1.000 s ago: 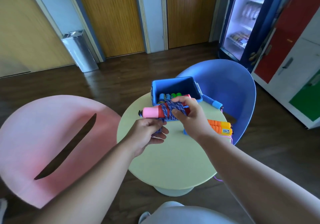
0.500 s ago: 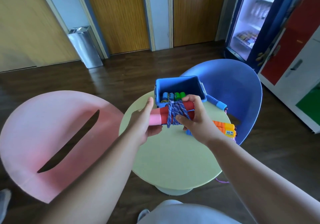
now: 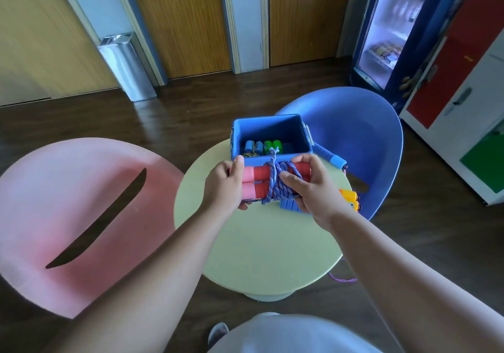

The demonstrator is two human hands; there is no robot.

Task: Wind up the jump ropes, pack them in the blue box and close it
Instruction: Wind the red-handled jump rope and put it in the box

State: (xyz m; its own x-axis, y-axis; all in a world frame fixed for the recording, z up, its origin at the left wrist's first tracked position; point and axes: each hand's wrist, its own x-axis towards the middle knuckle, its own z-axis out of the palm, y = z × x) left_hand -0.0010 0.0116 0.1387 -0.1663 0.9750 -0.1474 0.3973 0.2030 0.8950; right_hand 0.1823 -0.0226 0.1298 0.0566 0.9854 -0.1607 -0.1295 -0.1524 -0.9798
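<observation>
A jump rope bundle (image 3: 263, 182) with two red and pink handles, wound in blue-purple cord, is held just in front of the open blue box (image 3: 272, 129). My left hand (image 3: 225, 186) grips its pink end. My right hand (image 3: 311, 186) grips the red end, thumb over the cord. Inside the box lie wound ropes with blue handles (image 3: 252, 146) and green handles (image 3: 272, 145). A blue-handled rope (image 3: 330, 156) lies to the right of the box, and an orange-and-yellow handled one (image 3: 350, 198) rests behind my right hand. The blue lid (image 3: 290, 206) lies under my right hand.
The round pale green table (image 3: 261, 249) bears everything. A pink chair (image 3: 68, 216) stands left, a blue chair (image 3: 362, 140) behind right. A purple cord (image 3: 342, 279) hangs off the table's right edge. A metal bin (image 3: 126, 66) and a drinks fridge (image 3: 390, 25) stand along the walls.
My left hand moved from under the bundle to gripping its pink end. The bundle rose and moved closer to the box's front wall.
</observation>
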